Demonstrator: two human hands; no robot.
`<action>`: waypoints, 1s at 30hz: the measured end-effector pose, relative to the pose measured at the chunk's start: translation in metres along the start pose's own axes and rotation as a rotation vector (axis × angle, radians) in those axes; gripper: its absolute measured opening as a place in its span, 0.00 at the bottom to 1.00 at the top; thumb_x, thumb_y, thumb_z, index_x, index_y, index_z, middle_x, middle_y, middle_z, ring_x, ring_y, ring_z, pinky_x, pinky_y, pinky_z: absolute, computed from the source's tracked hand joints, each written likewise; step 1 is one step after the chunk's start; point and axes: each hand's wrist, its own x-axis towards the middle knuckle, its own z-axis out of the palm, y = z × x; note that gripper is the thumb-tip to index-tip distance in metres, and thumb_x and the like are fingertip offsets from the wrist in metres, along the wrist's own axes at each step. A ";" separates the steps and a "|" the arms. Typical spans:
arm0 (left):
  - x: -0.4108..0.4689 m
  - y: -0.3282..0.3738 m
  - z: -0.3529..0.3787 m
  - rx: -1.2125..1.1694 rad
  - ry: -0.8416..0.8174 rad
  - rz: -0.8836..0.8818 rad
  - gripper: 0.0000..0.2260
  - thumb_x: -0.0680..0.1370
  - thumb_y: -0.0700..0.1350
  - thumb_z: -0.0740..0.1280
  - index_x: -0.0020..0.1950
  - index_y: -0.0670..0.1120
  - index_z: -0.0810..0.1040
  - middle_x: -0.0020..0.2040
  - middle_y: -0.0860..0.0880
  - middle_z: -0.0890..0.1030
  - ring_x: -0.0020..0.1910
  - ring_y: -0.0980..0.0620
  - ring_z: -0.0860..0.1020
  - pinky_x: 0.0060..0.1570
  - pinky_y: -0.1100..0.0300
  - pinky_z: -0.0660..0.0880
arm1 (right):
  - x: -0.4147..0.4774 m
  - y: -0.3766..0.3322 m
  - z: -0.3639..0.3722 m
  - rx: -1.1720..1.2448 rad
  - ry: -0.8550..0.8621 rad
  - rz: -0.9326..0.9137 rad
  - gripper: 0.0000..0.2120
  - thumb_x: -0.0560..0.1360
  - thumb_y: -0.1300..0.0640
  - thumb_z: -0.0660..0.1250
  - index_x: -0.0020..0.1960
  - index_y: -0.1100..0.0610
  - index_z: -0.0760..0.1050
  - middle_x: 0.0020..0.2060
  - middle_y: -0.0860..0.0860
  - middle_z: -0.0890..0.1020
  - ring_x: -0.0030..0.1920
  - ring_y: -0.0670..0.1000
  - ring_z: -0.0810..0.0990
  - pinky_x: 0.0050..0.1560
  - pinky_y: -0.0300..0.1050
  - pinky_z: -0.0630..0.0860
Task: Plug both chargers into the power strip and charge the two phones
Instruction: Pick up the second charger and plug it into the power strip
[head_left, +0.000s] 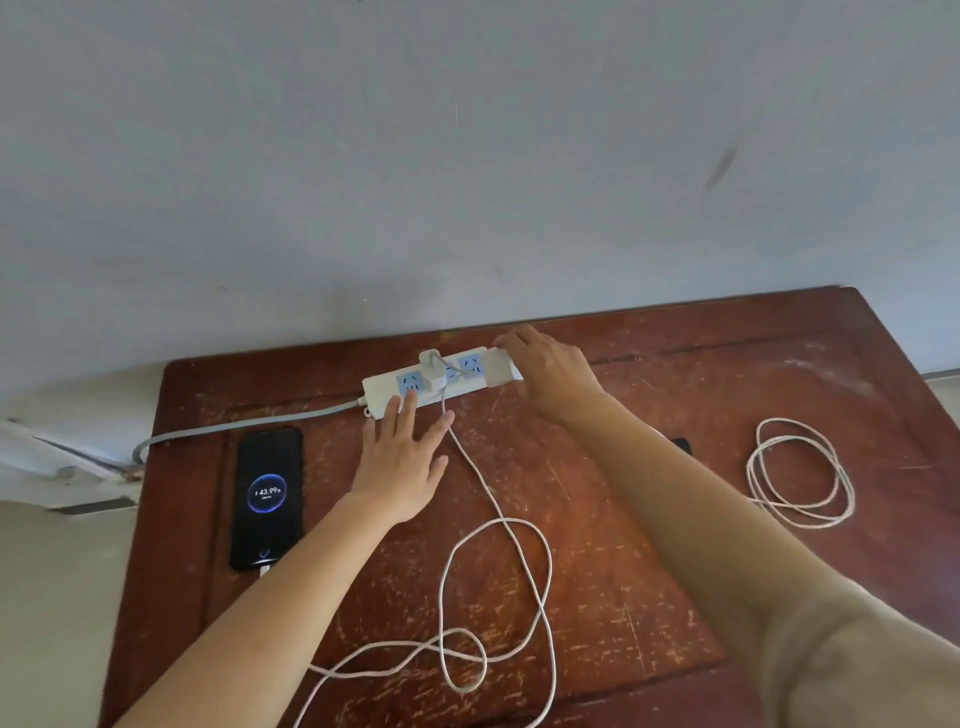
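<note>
A scratched wooden bench (623, 519) carries a white power strip (379, 388) near its far edge, by the wall. The phone (266, 498) lies left of and nearer than the strip, its screen lit with a charging ring. A coiled cable (802, 473) rests well to the strip's right. The left hand (402, 457) lies flat and spread, fingertips touching the strip's near side. The right hand (545, 371) grips a white charger (500, 368) at the strip's right end. Another charger (432, 371) sits plugged mid-strip, its cable (519, 545) looping toward the viewer.
</note>
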 end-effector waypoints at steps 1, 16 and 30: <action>0.001 0.001 0.002 0.010 0.010 0.013 0.28 0.82 0.61 0.52 0.80 0.59 0.45 0.81 0.37 0.44 0.80 0.35 0.44 0.75 0.34 0.50 | 0.002 -0.001 0.004 -0.010 -0.015 0.000 0.27 0.75 0.64 0.69 0.73 0.54 0.70 0.66 0.51 0.76 0.61 0.55 0.79 0.49 0.52 0.80; 0.005 -0.010 0.015 0.019 0.008 -0.014 0.26 0.81 0.62 0.54 0.77 0.54 0.63 0.81 0.39 0.41 0.79 0.34 0.39 0.76 0.35 0.48 | 0.034 -0.011 -0.018 -0.206 -0.190 -0.193 0.28 0.73 0.57 0.74 0.72 0.51 0.72 0.64 0.51 0.77 0.55 0.54 0.83 0.46 0.48 0.80; 0.007 -0.004 0.010 -0.029 -0.022 -0.044 0.28 0.79 0.63 0.60 0.76 0.54 0.65 0.81 0.39 0.39 0.79 0.35 0.38 0.76 0.38 0.51 | 0.052 -0.030 -0.020 0.048 -0.260 -0.155 0.27 0.73 0.56 0.76 0.70 0.53 0.76 0.66 0.51 0.81 0.62 0.55 0.80 0.59 0.51 0.80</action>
